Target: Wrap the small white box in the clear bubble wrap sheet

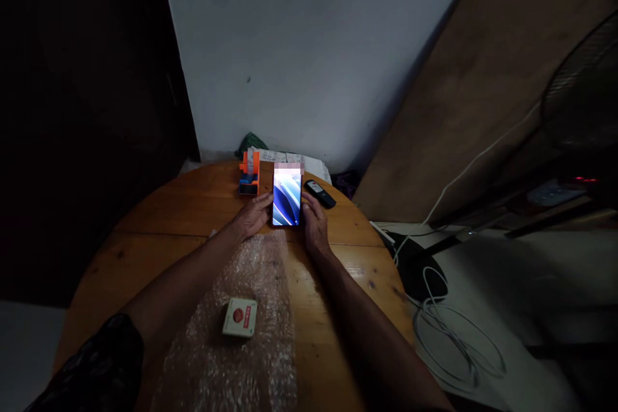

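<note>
A smartphone [286, 199] with a lit screen stands upright over the far part of the round wooden table. My left hand [255, 214] grips its left edge, and my right hand [315, 217] has the right edge between thumb and fingers. Nearer to me, a sheet of bubble wrap [268, 283] is spread on the wood. On that sheet lies a small pale box [240, 317] with a red round mark and a red label. An orange and blue tape dispenser [250, 170] stands left of the phone, and a dark remote control [320, 194] lies to its right.
Printed papers [313, 167] and a dark green bag [252, 141] are at the back of the wooden table [159, 215], by the wall. Looped white cable [449, 341] lies on the floor at right. A fan [579, 84] stands before a leaning board [463, 96].
</note>
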Tool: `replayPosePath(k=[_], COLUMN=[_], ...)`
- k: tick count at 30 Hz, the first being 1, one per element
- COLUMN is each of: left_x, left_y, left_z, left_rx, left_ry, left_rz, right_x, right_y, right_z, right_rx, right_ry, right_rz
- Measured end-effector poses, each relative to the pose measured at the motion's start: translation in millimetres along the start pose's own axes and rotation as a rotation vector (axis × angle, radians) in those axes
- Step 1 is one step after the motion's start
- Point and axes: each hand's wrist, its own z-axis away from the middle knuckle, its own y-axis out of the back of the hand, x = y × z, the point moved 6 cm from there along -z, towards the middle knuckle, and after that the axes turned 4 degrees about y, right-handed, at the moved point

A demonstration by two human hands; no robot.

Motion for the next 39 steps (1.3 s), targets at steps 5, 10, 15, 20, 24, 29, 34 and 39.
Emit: replayPosePath(k=[5, 10, 15, 20, 24, 29, 34, 39], left_x=[-0.5, 0.4, 0.4, -1.5, -0.9, 0.4, 5.0, 8.6], left_y=[2.9, 2.1, 1.9, 2.7, 9.6, 15.9, 14.6, 9.9], left_z=[-0.7, 0.0, 0.7, 0.2, 0.3, -2.0, -0.5, 3.4], left_rx=[0.012, 0.008, 0.021, 0.047, 0.161, 0.168, 0.161, 0.093], left_ry=[0.020, 0.011, 0.022, 0.077, 0.036, 0.018, 0.045, 0.043], left_rz=[0.002, -0.026, -0.034, -0.042, -0.021, -0.008, -0.031, -0.095], right_x=[-2.6, -4.2, 1.8, 5.9, 5.1, -7.1, -39.9, -65.3], right_y=[-2.0, -3.2, -3.4, 15.8, 38.8, 47.6, 26.9, -45.0], right_z=[2.3, 2.3, 0.0, -7.6, -13.2, -20.7, -16.8, 37.8], right_rx=[-0.005, 0.004, -0.023, 0.003, 0.034, -0.060, -0.233, -0.949], right_ry=[-0.072, -0.084, -0.122, -0.224, -0.288, -0.120, -0.030, -0.302], right_rz=[-0.059, -0.052, -0.108, -0.056, 0.166, 0.704, 0.697, 0.161])
